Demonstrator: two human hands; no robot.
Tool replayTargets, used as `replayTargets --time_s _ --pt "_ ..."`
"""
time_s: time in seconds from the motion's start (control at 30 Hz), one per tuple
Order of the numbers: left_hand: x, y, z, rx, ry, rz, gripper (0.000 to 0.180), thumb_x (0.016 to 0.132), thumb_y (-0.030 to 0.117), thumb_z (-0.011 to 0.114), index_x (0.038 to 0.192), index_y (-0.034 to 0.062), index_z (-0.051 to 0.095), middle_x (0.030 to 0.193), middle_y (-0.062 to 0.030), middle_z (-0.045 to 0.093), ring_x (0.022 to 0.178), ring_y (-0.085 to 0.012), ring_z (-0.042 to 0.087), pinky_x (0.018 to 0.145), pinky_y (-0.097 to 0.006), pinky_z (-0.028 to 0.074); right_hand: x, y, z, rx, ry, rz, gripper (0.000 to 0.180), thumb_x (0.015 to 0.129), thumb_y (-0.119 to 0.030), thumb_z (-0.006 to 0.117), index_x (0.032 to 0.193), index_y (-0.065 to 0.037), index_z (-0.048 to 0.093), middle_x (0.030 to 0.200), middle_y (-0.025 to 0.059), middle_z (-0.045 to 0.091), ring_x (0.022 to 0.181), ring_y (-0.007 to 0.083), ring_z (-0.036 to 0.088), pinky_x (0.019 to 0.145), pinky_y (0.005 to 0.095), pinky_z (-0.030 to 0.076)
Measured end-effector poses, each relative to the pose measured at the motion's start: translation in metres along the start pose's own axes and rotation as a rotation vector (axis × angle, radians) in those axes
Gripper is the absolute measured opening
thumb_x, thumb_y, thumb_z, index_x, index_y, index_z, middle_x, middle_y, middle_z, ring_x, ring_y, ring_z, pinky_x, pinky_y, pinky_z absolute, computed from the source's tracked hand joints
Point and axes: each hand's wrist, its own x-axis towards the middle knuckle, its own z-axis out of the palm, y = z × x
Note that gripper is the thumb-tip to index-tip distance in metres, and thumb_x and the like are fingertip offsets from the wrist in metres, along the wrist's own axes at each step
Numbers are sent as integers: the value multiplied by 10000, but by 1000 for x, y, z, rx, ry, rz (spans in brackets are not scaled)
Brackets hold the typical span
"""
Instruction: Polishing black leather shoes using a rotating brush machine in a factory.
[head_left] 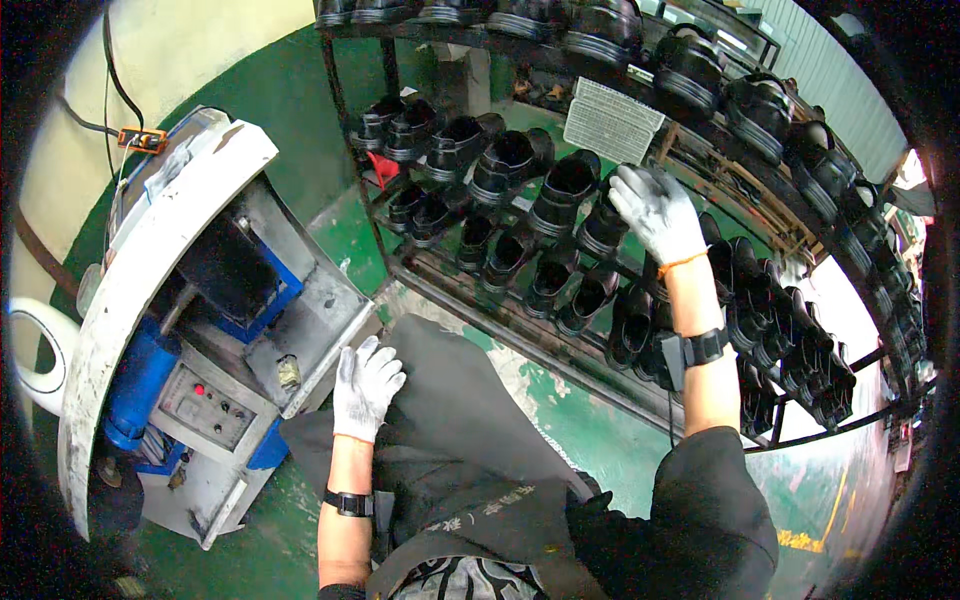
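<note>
Currently the two gloved hands work well apart from each other. The right hand (660, 212) reaches out to the far middle of the scene, where its fingers lie over the upper part of a black shoe (602, 232) standing on the rack (337, 85). Whether they grip that shoe or only touch it cannot be told, since the glove hides the contact. More black shoes stand in rows on the rack's tiers, to the left and right of it and on the far upper shelf. A pale grid-patterned panel (612, 118) sits on the far side of the hand, a little to its left.

The left hand (367, 388) is near, over the left edge of the dark apron (440, 400), its fingers loosely bent and nothing visible in its hold. Each forearm wears a black wrist device, and both white gloves have orange cuffs.

To the left stands a machine (165, 250) with a worn white housing, a blue cylinder (140, 390) and a control panel (213, 410) bearing a red button (199, 390). An orange socket block (142, 140) is at the far left, by the pale wall. The floor is green, with scuffed pale patches near the rack.
</note>
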Motion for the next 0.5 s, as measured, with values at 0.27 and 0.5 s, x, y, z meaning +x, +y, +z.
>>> replayTargets --time_s 0.27,0.5 --pt "12 -7 6 12 28 -29 460 939 435 460 1220 72 485 1056 -157 600 882 -288 611 762 -412 522 -103 13 -13 313 -220 528 281 904 -342 521 944 -104 665 701 150 617 765 283 598 800 403 433" --pt "21 -16 2 -8 19 -71 450 943 424 457 1217 68 488 1055 -156 600 867 -289 613 763 -415 522 -82 -71 -106 528 -346 707 472 800 -422 646 539 -51 516 540 168 509 529 346 523 529 427 413"
